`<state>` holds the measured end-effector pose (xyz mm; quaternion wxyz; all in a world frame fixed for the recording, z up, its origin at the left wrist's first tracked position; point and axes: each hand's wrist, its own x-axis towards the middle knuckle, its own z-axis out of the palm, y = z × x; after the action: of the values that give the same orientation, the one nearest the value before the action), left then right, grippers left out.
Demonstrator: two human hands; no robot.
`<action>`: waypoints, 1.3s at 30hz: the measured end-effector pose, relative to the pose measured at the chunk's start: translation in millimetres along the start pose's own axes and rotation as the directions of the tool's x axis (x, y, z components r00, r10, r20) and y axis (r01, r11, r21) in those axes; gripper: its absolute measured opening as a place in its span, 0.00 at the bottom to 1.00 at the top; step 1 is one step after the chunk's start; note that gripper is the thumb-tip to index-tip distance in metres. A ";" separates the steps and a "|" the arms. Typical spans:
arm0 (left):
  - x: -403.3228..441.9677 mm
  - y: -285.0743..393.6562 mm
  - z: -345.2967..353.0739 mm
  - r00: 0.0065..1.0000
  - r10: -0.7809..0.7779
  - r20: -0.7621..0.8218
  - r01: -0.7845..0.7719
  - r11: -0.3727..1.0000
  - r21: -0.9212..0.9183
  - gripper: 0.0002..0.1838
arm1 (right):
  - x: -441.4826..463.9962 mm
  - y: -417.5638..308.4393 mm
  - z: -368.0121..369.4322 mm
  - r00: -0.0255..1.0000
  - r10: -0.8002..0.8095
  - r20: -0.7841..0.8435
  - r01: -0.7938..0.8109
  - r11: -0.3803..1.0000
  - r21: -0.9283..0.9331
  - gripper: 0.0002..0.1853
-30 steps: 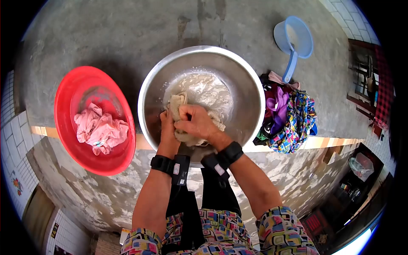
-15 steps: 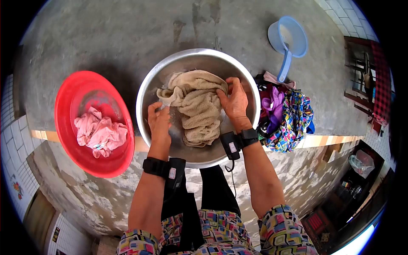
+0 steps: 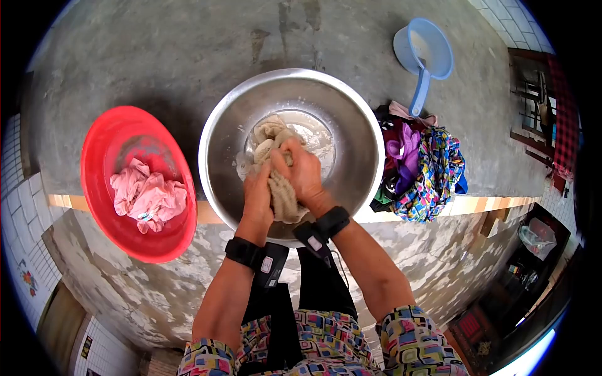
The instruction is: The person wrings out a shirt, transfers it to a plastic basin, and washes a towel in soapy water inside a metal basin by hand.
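A wet beige towel is bunched up inside the large metal basin, where a little cloudy water lies on the bottom. My left hand grips the towel from its left side, fingers wrapped against it. Close beside it, my right hand is closed on the towel's upper right part. The two hands nearly touch, with folds of cloth between and below them. One end of the towel sticks out above the hands, towards the far side of the basin.
On the left stands a red basin with pink cloth in it. A pile of colourful clothes lies right of the metal basin, by the ledge's edge. Behind the pile is a blue dipper, its handle pointing towards the pile.
Half a second ago the towel lay spread in the basin with both hands apart at its sides. Now the hands have come together and squeezed it into a bunch.
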<state>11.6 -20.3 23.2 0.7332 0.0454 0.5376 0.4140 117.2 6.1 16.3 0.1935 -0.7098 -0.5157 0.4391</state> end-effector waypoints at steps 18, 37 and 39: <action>36.6 -24.4 -27.5 0.998 0.027 0.058 -0.011 0.964 -0.264 0.21 | -45.0 6.8 28.2 0.995 0.066 -0.068 0.002 0.708 0.707 0.22; 5.7 0.3 -7.8 0.971 -0.017 -0.240 0.051 0.990 0.135 0.25 | 21.9 64.3 -34.4 0.967 -0.091 -0.236 0.041 0.977 -0.209 0.33; 13.0 -6.5 1.9 0.971 -0.105 -0.213 0.130 0.986 0.109 0.38 | 27.1 53.2 -8.6 0.986 0.165 0.030 -0.168 0.965 0.202 0.30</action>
<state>17.9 -15.3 10.9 0.6924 0.0149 0.6369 0.3387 156.4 11.1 -29.2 0.2243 -0.7243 -0.4078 0.5087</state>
